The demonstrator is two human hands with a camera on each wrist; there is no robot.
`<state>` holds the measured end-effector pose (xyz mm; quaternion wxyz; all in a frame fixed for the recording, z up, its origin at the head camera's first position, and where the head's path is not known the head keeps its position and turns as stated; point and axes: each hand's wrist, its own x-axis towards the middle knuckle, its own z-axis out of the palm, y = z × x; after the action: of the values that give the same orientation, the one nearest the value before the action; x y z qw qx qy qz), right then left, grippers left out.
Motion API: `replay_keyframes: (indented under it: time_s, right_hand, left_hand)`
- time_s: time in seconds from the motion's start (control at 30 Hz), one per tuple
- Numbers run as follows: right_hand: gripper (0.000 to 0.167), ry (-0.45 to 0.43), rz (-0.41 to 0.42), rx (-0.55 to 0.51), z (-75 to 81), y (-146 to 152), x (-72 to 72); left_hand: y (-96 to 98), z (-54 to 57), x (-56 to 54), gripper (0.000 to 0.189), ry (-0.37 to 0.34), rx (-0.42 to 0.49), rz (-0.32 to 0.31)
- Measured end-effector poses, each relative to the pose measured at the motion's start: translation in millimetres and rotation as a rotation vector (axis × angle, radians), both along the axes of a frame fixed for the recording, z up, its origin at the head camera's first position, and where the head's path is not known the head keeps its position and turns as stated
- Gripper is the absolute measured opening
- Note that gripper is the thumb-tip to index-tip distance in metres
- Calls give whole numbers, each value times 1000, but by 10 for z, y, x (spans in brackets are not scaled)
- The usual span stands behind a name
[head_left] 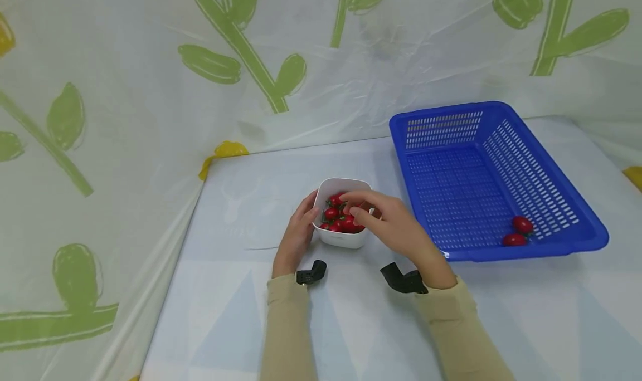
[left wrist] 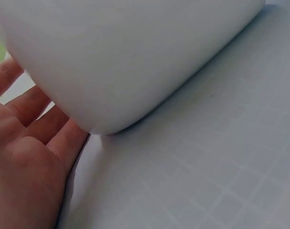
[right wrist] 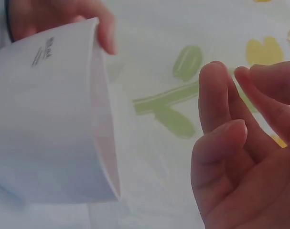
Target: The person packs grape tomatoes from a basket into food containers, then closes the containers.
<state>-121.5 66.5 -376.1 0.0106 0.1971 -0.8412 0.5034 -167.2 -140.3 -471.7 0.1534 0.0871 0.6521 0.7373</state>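
A white square container (head_left: pixel 343 240) stands on the table, holding several red cherry tomatoes (head_left: pixel 332 214) with bits of green stem. My left hand (head_left: pixel 298 231) grips its left side, the thumb over the rim and the fingers along the outer wall. The left wrist view shows those fingers (left wrist: pixel 37 107) against the container's lower wall (left wrist: pixel 116 62). Over the container's right part hovers my right hand (head_left: pixel 393 219), its fingers loosely bent. In the right wrist view nothing sits between the right thumb and fingers (right wrist: pixel 214 95). That hand hides some of the tomatoes in the head view.
To the right, a blue perforated basket (head_left: pixel 413 189) stands close beside my right hand. Two cherry tomatoes (head_left: pixel 519 231) lie in its near right corner. A white sheet with green plant prints (head_left: pixel 251 58) hangs behind the table (head_left: pixel 241 203).
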Motion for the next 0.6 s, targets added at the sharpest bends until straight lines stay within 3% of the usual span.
replay_keyframes:
  time_s: [0.27,0.6]
  right_hand:
    - [25,-78,108,-135,109,24,64]
    - [27,-113,78,25,145,376,182]
  left_hand:
    - [22,-203,-89,46,-6,25,10]
    - [-4,13,6,44,8,23,6]
